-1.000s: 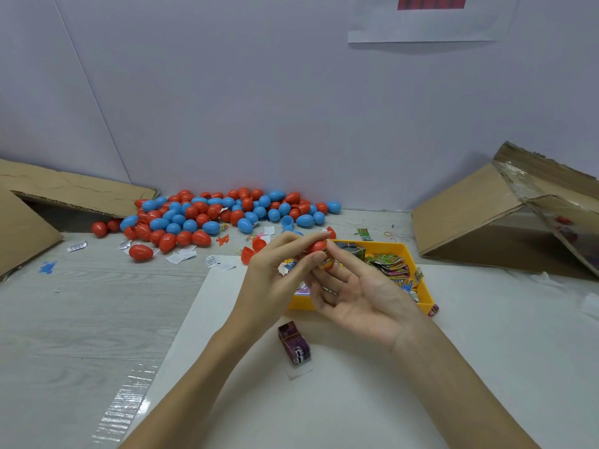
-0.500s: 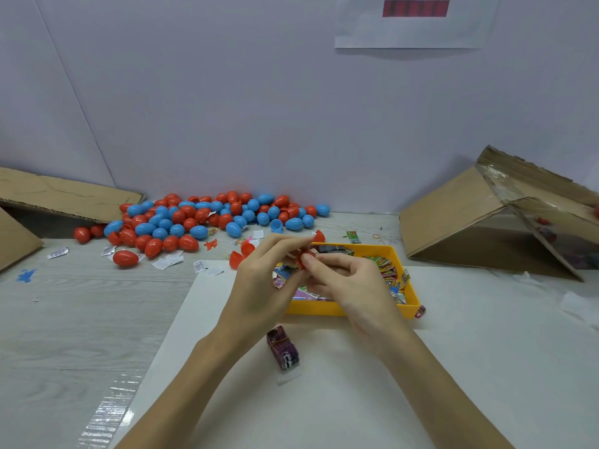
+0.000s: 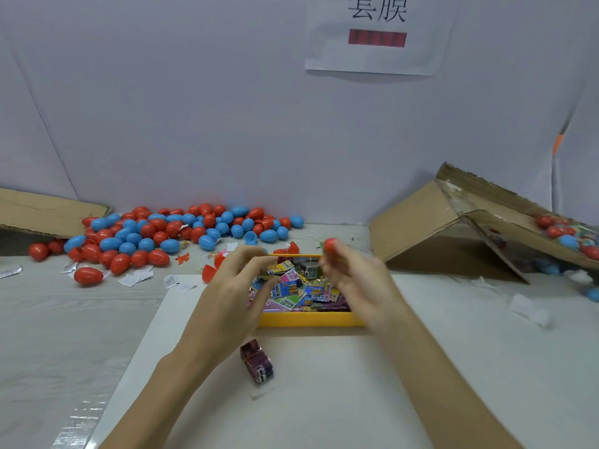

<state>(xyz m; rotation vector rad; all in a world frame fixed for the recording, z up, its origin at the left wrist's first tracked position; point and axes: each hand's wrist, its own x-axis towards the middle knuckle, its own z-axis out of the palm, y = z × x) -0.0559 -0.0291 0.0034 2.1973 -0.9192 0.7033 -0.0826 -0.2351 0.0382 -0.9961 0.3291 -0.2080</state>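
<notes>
Pinching the red egg (image 3: 330,245) above the yellow tray's (image 3: 311,319) far edge, the right hand (image 3: 355,286) seems done closing it; the left hand (image 3: 235,291) hovers loosely open. Next, set it aside gently.

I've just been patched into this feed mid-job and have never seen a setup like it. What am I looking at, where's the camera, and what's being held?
There is no machine here. These are a person's two bare hands, seen from one wide-angle camera worn on the head, looking forward and down. The right hand pinches a red egg at its fingertips, blurred by motion. The left hand hovers with loosely curved fingers over a yellow tray full of small printed packets, and it seems to hold nothing. Behind lies a pile of red and blue eggs, with a tipped cardboard box at the right. A small purple bundle lies on the white sheet in front of the tray.
</notes>
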